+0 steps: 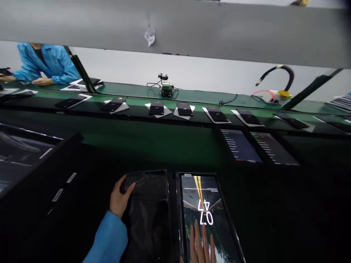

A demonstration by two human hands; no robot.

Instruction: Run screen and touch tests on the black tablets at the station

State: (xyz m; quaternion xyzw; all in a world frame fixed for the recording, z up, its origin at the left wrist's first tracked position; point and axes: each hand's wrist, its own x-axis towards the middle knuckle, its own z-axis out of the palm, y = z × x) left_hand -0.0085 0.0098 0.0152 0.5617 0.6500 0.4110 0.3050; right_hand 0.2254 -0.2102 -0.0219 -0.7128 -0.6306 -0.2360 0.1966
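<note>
Two tablets lie side by side in front of me. The left tablet [149, 208] has a dark screen, and my left hand [119, 199] grips its left edge with the thumb on the glass. The right tablet [207, 215] is lit and shows a road picture with the digits 07 47 upside down. My right hand [202, 243] lies flat on that lit screen near the bottom edge of the picture, fingers together and holding nothing.
A green conveyor belt [175, 98] crosses the view with several black phones [184, 109] on white sheets. Two more lit tablets [241, 145] lie at the right. A dark rack [30, 160] is at the left. A person's blue sleeve [52, 64] rests at the far left.
</note>
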